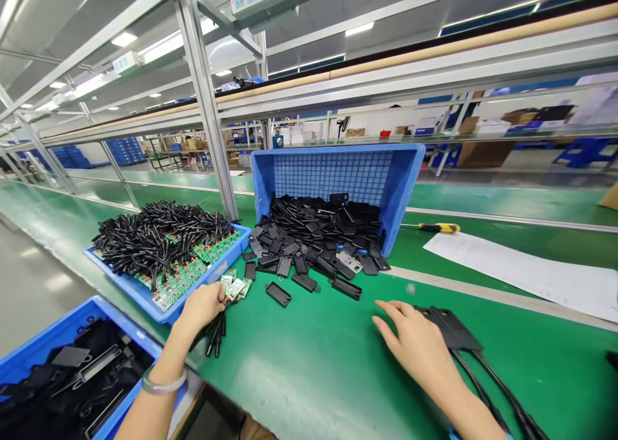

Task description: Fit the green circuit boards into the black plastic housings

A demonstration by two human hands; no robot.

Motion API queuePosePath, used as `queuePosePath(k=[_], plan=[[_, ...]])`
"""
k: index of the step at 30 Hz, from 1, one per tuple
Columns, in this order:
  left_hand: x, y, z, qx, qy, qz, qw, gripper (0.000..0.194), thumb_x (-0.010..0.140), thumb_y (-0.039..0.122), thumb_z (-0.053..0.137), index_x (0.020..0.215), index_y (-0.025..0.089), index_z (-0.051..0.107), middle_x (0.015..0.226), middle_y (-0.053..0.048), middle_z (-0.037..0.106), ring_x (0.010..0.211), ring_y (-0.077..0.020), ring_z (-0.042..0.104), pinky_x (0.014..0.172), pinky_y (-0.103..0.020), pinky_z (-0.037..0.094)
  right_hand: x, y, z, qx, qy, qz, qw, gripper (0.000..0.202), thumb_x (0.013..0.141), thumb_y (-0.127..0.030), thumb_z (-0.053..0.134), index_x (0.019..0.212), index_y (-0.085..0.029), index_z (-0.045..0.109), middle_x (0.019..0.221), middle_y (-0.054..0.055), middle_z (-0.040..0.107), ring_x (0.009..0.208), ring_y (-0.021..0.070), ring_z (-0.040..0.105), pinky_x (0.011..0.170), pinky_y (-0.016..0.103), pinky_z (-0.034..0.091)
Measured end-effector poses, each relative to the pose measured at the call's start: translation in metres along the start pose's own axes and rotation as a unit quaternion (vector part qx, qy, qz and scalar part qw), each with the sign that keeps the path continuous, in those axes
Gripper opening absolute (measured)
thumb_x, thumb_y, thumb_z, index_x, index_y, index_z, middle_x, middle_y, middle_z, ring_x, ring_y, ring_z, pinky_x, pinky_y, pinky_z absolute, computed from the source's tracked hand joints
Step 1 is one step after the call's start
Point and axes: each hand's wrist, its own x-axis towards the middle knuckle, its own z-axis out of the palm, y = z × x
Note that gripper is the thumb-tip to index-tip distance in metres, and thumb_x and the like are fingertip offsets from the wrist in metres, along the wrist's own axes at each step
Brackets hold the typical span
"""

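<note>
Two bare hands work over a green bench (pixel 313 375). The left hand (pixel 203 305), with one bangle (pixel 164 383) at its wrist, sits at about eight o'clock in the view; its fingers curl down onto a small cluster of green circuit boards (pixel 235 288) lying on the bench just off the near corner of a shallow blue tray (pixel 145 292), and a few black cable plugs (pixel 215 337) stick out from beneath the hand; I cannot tell whether the fingers actually pinch a board. The right hand (pixel 410 340) lies at about five o'clock, palm down, fingers loosely spread and slightly bent, gripping nothing; its far edge is just beside two flat black housings (pixel 451 327) with two cables (pixel 492 388) trailing toward four o'clock. Three blue containers show: the shallow tray at nine o'clock heaped with black cabled boards (pixel 159 237), too many to count; a bin (pixel 29 353) at seven o'clock holding black parts; and a crate (pixel 338 176) tipped on its side at twelve o'clock, spilling a pile of black plastic shells (pixel 318 234), far too many to count. About three loose shells (pixel 279 294) lie apart from the pile between the hands and the crate. At two o'clock, one yellow-handled screwdriver (pixel 438 228) lies beside one white sheet of paper (pixel 526 272).
</note>
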Motion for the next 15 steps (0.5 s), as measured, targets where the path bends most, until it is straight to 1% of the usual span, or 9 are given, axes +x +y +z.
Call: queuePosePath(k=[3,5,7,8,9,11,12,13,15], plan=[[-0.002,-0.005,-0.004,0.012,0.012,0.006,1.000,0.014,0.077,0.010,0.050,0.086,0.019,0.053,0.070,-0.001,0.063,0.071,-0.0190,0.060,0.061,-0.026,0.035,-0.003,-0.014,-0.001,0.158,-0.026,-0.019,0.987,0.037,0.087,-0.035,0.040,0.106,-0.016,0.066,0.109,0.014,0.064,0.096,0.0277,0.061,0.084,0.042,0.047],[-0.005,0.003,-0.008,-0.004,0.043,0.022,0.999,0.014,0.079,0.011,0.045,0.089,0.019,0.051,0.069,-0.001,0.062,0.067,-0.0179,0.058,0.061,-0.026,0.034,-0.006,-0.025,-0.003,0.265,-0.056,-0.019,0.962,0.035,0.085,-0.038,0.043,0.100,-0.018,0.068,0.106,0.012,0.066,0.094,0.0265,0.062,0.084,0.040,0.048],[-0.008,0.019,-0.010,-0.081,0.064,0.067,0.992,0.009,0.081,0.016,0.044,0.087,0.020,0.049,0.068,0.000,0.060,0.062,-0.0157,0.056,0.060,-0.025,0.036,-0.010,-0.037,-0.003,0.367,-0.107,-0.017,0.924,0.035,0.084,-0.042,0.046,0.095,-0.019,0.070,0.099,0.010,0.069,0.090,0.0261,0.064,0.081,0.039,0.049],[-0.010,0.030,-0.009,-0.140,0.059,0.099,0.983,0.006,0.081,0.019,0.045,0.086,0.020,0.048,0.068,0.001,0.058,0.061,-0.0144,0.055,0.059,-0.024,0.037,-0.012,-0.044,-0.002,0.415,-0.140,-0.015,0.899,0.036,0.084,-0.045,0.048,0.093,-0.019,0.070,0.096,0.010,0.070,0.087,0.0261,0.064,0.080,0.039,0.049],[-0.012,0.041,-0.006,-0.204,0.037,0.134,0.969,0.005,0.081,0.021,0.047,0.085,0.020,0.048,0.068,0.002,0.057,0.060,-0.0133,0.054,0.058,-0.023,0.038,-0.013,-0.051,-0.001,0.461,-0.174,-0.011,0.870,0.039,0.083,-0.049,0.049,0.093,-0.018,0.071,0.094,0.010,0.070,0.086,0.0261,0.064,0.079,0.040,0.050],[-0.013,0.064,0.003,-0.307,-0.036,0.196,0.931,0.009,0.080,0.025,0.050,0.087,0.020,0.049,0.069,0.002,0.056,0.060,-0.0125,0.054,0.057,-0.022,0.040,-0.017,-0.064,0.001,0.550,-0.223,0.016,0.804,0.046,0.079,-0.057,0.055,0.099,-0.017,0.069,0.094,0.011,0.070,0.089,0.0261,0.064,0.079,0.040,0.050],[-0.011,0.073,0.008,-0.327,-0.070,0.224,0.915,0.011,0.080,0.024,0.050,0.090,0.019,0.051,0.070,0.001,0.057,0.062,-0.0129,0.055,0.059,-0.023,0.042,-0.019,-0.069,0.002,0.596,-0.236,0.044,0.766,0.051,0.077,-0.059,0.058,0.105,-0.017,0.066,0.097,0.011,0.069,0.092,0.0254,0.063,0.080,0.039,0.050],[-0.007,0.081,0.015,-0.324,-0.087,0.250,0.908,0.016,0.079,0.022,0.050,0.095,0.019,0.053,0.076,-0.001,0.060,0.067,-0.0143,0.057,0.063,-0.025,0.044,-0.020,-0.073,0.002,0.641,-0.240,0.078,0.724,0.056,0.075,-0.060,0.061,0.112,-0.018,0.062,0.099,0.011,0.068,0.094,0.0242,0.063,0.082,0.038,0.049],[0.005,0.092,0.027,-0.260,-0.065,0.291,0.918,0.034,0.074,0.011,0.049,0.107,0.019,0.054,0.096,-0.007,0.063,0.088,-0.0198,0.059,0.079,-0.031,0.046,-0.022,-0.078,0.002,0.718,-0.233,0.150,0.638,0.061,0.072,-0.058,0.066,0.118,-0.019,0.055,0.097,0.009,0.067,0.091,0.0205,0.063,0.083,0.036,0.049]])
